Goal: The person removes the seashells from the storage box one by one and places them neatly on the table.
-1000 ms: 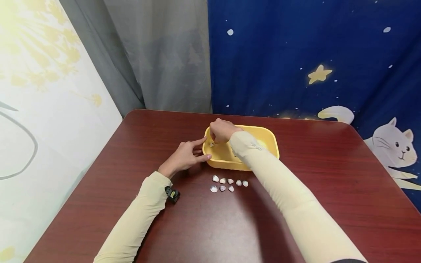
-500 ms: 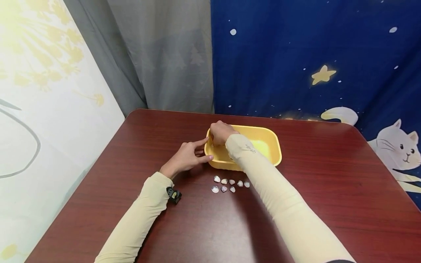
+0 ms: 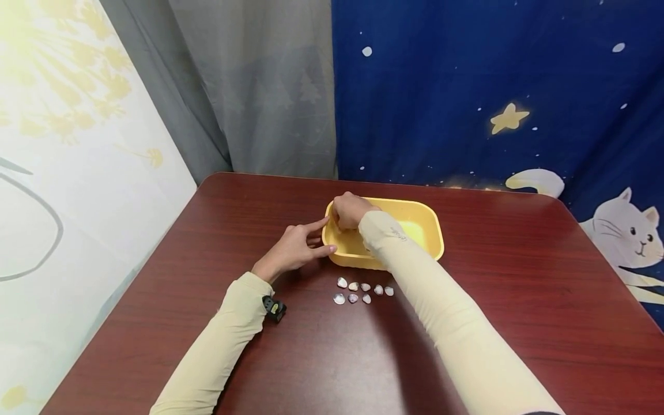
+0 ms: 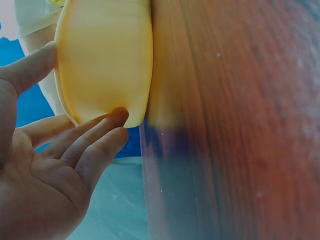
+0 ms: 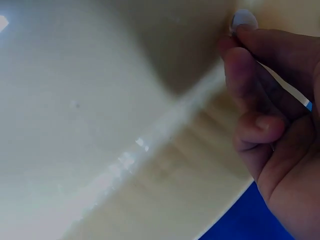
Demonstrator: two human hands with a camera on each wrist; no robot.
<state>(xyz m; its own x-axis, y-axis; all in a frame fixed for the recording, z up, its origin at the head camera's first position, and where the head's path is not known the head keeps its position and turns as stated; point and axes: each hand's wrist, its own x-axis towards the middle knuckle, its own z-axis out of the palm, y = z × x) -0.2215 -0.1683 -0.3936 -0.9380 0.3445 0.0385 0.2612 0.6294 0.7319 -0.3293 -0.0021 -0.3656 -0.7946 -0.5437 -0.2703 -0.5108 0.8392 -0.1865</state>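
A yellow plastic basin stands on the dark red table. My right hand reaches into its left end. In the right wrist view its thumb and forefinger pinch a small whitish seashell above the basin floor. My left hand is at the basin's left end, thumb by the near corner and forefinger on the rim farther back. In the left wrist view its fairly straight fingers touch the basin's outer wall. Several small seashells lie in two rows in front of the basin.
The wooden table reaches back to a grey curtain and a blue curtain with stars. A pale printed cloth hangs at the left. A black device is strapped on the left wrist.
The shell seen at the basin's left end one second ago is now hidden by my right hand, which has lowered slightly there. My left hand stays on the basin. The head view has shifted slightly.
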